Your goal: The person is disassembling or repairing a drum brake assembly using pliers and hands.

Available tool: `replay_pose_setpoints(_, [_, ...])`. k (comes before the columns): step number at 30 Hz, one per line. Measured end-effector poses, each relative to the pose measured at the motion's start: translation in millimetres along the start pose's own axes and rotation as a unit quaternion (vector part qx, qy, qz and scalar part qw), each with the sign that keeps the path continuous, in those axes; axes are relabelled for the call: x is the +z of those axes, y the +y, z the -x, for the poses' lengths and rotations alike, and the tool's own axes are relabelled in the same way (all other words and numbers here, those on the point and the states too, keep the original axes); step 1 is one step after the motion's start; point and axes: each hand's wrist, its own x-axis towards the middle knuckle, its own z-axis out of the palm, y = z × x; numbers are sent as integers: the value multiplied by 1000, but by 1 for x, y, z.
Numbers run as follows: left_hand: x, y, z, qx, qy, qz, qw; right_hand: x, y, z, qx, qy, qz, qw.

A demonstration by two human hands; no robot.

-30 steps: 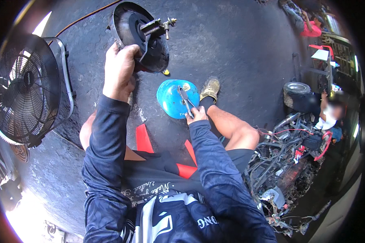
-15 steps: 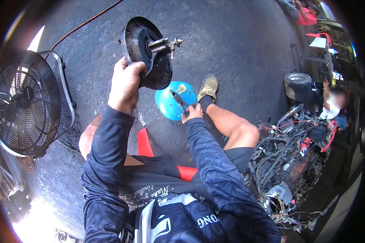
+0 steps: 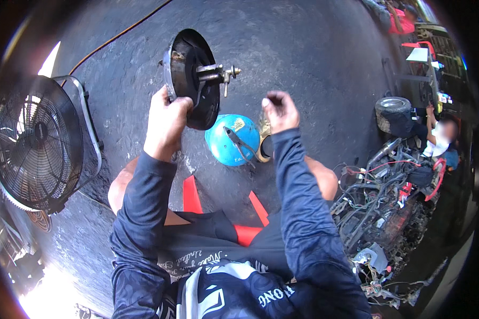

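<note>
My left hand (image 3: 168, 119) is closed on the rim of a dark round metal burner pan (image 3: 203, 109), holding it up on edge. A brass valve fitting (image 3: 214, 73) with a short lever sticks out to the right from its middle. My right hand (image 3: 282, 111) is raised to the right of the fitting, apart from it. Its fingers are half curled with a gap to the thumb, and I see nothing in them. Below, pliers (image 3: 239, 142) rest on a round blue gas tank (image 3: 223, 148) on the floor between my legs.
A large black floor fan (image 3: 37, 141) stands at the left, with a brown cable (image 3: 117, 37) behind it. At the right lie tangled wires and a stripped vehicle frame (image 3: 378, 196). Beyond them are a wheel (image 3: 393, 114) and a seated person (image 3: 440, 133). Red pieces (image 3: 191, 195) show near my lap.
My right hand has let go of the pliers, which now lie on the blue tank, and has risen to the right of the fitting. The burner pan has tilted and dropped slightly.
</note>
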Motion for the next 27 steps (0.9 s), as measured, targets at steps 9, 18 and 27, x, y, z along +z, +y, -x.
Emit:
replay_pose_setpoints(9, [52,-5,-11,2,-33,-84,996,13,-62,-60,-107,-87,183,973])
replay_pose_setpoints(18, [71,4,-38,-11,-103,-87,991,-8,-47,-92,-52,-119,188,974])
replay_pose_setpoints(27, [67,-3,-51,9,-55,-212,976,-2,-39,-103,-70,-168,212,960])
